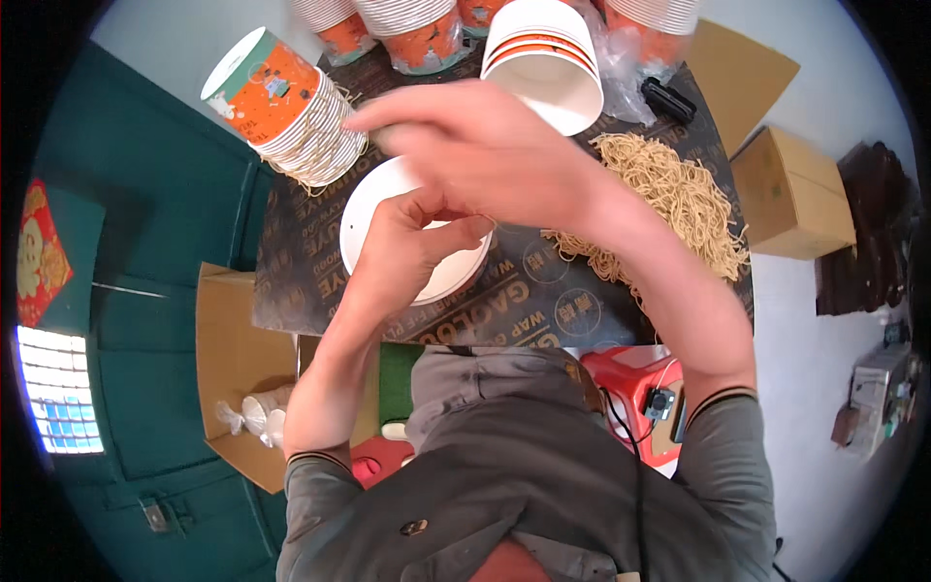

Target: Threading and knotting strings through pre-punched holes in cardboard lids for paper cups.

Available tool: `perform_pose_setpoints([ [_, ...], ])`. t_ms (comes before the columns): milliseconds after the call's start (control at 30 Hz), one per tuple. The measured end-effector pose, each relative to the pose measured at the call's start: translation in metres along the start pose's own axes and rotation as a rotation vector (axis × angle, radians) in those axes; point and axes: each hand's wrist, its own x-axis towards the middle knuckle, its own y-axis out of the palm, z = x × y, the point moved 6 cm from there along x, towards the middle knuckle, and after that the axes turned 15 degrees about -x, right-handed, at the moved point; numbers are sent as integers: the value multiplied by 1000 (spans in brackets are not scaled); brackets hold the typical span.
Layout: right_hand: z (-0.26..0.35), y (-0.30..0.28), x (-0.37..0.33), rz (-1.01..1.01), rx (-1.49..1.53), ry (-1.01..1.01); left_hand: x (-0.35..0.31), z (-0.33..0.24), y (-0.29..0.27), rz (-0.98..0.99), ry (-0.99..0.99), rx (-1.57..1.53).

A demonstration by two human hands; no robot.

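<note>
My left hand (412,242) is over a round white paper tub (364,218), thumb and fingers drawn together in a pinch; whatever is between them is hidden. Smeared by motion, my right hand (504,160) crosses just above and beyond it, fingers pointing left. Whether that hand grips anything does not show. To the left leans a stack of orange and green paper tubs (276,87), with thin beige strands (315,145) around its ribbed rims. Under my right forearm lies a heap of beige strands (669,199), like string or thin bands.
White nested tubs (543,82) lie tipped at the table's far side, among more orange tub stacks (412,34). Clear plastic wrap (626,73) and a black object (669,100) sit beside them. Cardboard boxes (795,189) stand right and an open carton (242,349) left.
</note>
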Motion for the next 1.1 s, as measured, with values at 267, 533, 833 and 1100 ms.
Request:
perform_pose_setpoints([
  [267, 61, 14, 44, 84, -254, -420, -2, -8, 11, -50, -28, 4],
  [533, -57, 0, -88, 108, 270, 612, 0, -2, 5, 71, 29, -104],
  [833, -70, 24, -115, 67, 579, 631, -3, -13, 8, 59, 191, 78],
  [1100, -73, 25, -121, -1, 624, 629, -8, -11, 12, 13, 139, 39],
])
